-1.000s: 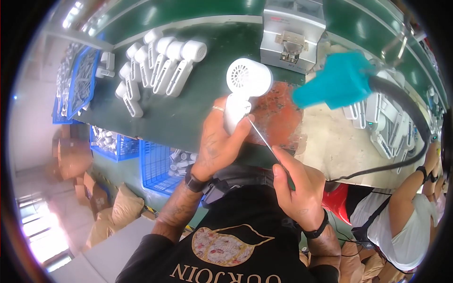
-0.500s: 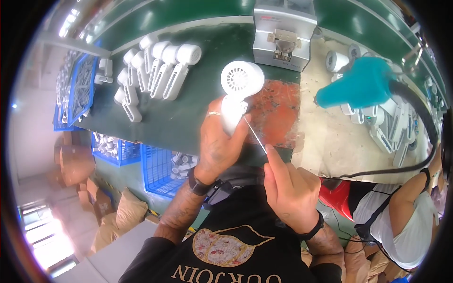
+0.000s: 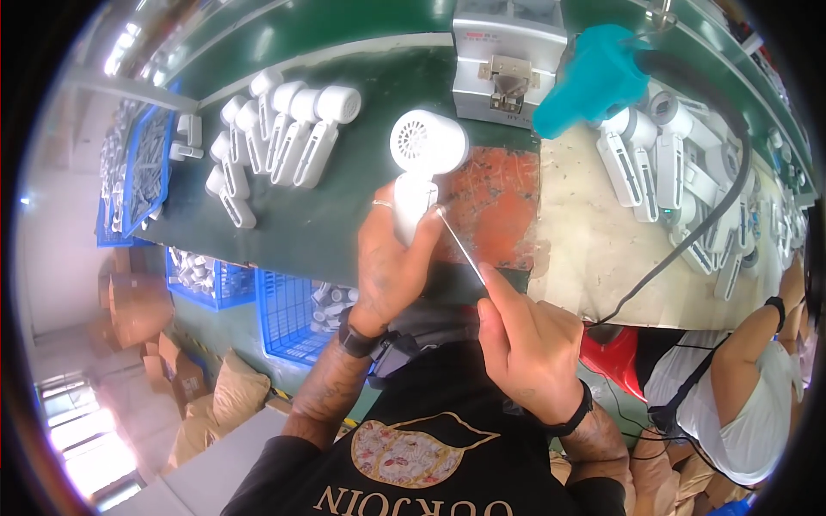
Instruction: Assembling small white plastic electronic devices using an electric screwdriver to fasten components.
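Note:
A white handheld fan [image 3: 434,142] with a round vented head is upright over the table in front of me. My left hand [image 3: 391,262] is closed around its handle, thumb along the right side. From the right, my right hand [image 3: 529,344] grips a thin metal tool [image 3: 462,245] between thumb and fingers. The tool's tip meets the handle area by my left thumb. Whether it is a pick or tweezers I cannot make out, as its other end is hidden in my hand.
Several white fans [image 3: 317,150] lie at the left, more [image 3: 641,163] at the right. A teal pistol-shaped power tool [image 3: 594,82] hangs with its black cable by a grey machine [image 3: 508,64]. Blue crates [image 3: 297,322] stand below the table's edge. Another person's arm [image 3: 748,344] is at the right.
The teal power tool has swung toward the back and left. My left hand and the fan have shifted slightly left; the metal tool's tip stays by the handle.

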A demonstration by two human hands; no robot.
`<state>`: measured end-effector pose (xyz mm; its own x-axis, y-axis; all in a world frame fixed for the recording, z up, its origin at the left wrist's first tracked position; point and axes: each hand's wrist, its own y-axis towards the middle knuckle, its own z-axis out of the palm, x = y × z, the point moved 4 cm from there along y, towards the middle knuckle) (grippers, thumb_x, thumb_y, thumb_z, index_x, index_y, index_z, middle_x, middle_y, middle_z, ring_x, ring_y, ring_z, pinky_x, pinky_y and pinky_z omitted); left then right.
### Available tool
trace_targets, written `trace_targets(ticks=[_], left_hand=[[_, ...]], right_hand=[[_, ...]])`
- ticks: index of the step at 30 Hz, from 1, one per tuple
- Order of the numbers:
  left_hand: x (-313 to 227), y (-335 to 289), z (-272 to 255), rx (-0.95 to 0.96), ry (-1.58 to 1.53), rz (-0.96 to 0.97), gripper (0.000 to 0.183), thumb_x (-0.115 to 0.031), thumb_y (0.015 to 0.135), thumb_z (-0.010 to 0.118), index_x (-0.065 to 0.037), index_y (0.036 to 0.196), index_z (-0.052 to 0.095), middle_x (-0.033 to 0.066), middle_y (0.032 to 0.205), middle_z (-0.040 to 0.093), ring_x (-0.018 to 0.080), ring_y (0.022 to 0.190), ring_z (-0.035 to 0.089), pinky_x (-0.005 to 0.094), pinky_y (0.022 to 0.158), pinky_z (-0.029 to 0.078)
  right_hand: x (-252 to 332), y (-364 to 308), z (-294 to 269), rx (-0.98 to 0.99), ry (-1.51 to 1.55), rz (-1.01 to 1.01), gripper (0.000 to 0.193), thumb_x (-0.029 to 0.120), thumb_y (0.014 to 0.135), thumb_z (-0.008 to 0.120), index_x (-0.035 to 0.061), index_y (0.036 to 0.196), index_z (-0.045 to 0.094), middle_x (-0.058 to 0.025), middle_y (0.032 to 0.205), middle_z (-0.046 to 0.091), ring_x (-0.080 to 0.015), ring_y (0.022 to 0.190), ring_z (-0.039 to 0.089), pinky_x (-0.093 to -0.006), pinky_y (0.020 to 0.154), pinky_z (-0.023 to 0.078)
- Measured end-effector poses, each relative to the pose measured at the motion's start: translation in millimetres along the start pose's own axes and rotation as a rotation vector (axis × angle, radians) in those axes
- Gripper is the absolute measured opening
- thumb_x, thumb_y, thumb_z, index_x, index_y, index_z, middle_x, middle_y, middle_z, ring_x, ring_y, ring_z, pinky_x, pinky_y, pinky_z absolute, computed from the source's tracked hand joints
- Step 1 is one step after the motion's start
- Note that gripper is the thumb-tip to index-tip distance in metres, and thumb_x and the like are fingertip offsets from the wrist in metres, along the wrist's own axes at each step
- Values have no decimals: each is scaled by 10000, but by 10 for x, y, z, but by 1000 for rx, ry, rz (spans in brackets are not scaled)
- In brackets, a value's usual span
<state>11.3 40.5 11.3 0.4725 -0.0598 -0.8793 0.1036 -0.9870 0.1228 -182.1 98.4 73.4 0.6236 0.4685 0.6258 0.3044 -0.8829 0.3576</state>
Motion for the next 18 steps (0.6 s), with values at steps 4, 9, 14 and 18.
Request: trace_targets(ticks=[4, 9, 14, 18], left_hand=[[-2, -9, 21, 1, -134, -73, 338, -152, 1020, 615, 29, 1295, 540, 29, 872, 632, 69, 670, 568, 252, 575, 472], [-3, -23, 21, 5, -178, -180, 408, -160, 981, 669, 27, 1330, 569, 107, 1070, 693, 155, 921, 641, 319, 819, 534], [-6, -25, 23, 18, -207, -215, 409, -167, 983, 671, 20, 1333, 571, 98, 1065, 695, 134, 882, 642, 305, 783, 538], [-17, -14, 30, 15, -144, -166, 416, -176, 980, 675, 24, 1330, 573, 132, 1093, 700, 185, 951, 660, 338, 844, 536]], right_hand=[[-80, 4, 46, -90, 52, -38, 352, 60, 912, 728, -8, 1254, 678, -45, 668, 587, -197, 468, 521, -331, 471, 430], [-115, 6, 99, -102, 80, -37, 343, 55, 910, 729, -7, 1244, 680, -54, 684, 610, -203, 477, 541, -339, 477, 438], [-120, 13, 107, -102, 86, -47, 344, 58, 910, 730, -8, 1244, 679, -48, 676, 601, -200, 479, 537, -341, 479, 438], [-78, 23, 69, -74, 6, -42, 358, 22, 902, 716, -14, 1256, 679, -65, 667, 588, -234, 492, 543, -362, 488, 436]])
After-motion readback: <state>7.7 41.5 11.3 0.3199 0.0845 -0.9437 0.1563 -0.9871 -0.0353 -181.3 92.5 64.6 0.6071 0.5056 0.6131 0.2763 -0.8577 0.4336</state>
